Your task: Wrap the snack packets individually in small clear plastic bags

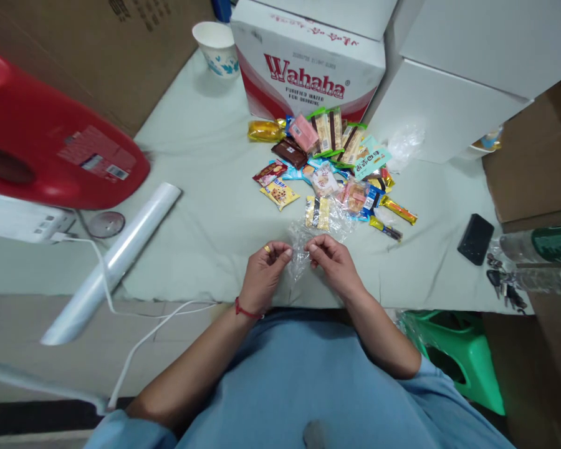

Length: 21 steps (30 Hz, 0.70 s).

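Between my two hands is a clear plastic bag (299,263), crumpled and hanging at the table's near edge. My left hand (265,271) pinches its left side between thumb and fingers. On the other side, my right hand (333,262) pinches the right edge the same way. Just beyond the fingers lies a gold-wrapped snack (316,212) with a dark band, beside more crinkled clear film (343,218). A heap of packaged snacks sits behind, among them a yellow cookie packet (279,194), a brown packet (289,153) and a pink packet (303,133).
A Wahaha water carton (308,68) stands behind the snacks, with a paper cup (217,50) to its left. A red jug (51,137) and a plastic roll (116,259) lie left. Keys (505,287), a black box (475,239) and bottles (542,244) are at right.
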{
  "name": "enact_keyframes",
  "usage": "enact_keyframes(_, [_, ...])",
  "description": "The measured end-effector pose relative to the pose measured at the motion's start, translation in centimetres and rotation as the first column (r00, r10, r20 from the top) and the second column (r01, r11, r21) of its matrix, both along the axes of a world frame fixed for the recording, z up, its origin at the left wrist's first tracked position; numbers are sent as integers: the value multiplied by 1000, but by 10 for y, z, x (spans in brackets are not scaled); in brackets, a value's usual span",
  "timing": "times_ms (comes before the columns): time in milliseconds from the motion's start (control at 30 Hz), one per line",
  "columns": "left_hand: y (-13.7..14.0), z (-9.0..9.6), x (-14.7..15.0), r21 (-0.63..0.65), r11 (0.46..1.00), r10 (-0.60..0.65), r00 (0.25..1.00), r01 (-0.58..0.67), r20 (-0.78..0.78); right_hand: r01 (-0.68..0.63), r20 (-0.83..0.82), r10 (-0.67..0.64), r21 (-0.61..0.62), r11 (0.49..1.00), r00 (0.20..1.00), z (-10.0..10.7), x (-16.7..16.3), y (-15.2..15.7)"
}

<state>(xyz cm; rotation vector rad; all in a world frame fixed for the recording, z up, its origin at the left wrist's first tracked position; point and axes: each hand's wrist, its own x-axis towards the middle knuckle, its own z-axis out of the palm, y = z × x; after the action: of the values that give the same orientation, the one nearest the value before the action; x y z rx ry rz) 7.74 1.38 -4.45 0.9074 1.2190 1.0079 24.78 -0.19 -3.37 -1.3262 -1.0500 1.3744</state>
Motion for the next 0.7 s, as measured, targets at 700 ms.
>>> enact_keyframes(700, [-12, -4, -2, 7, 999, -45, 999, 46, -29, -15, 185, 8, 35, 999, 983, 8, -8, -6])
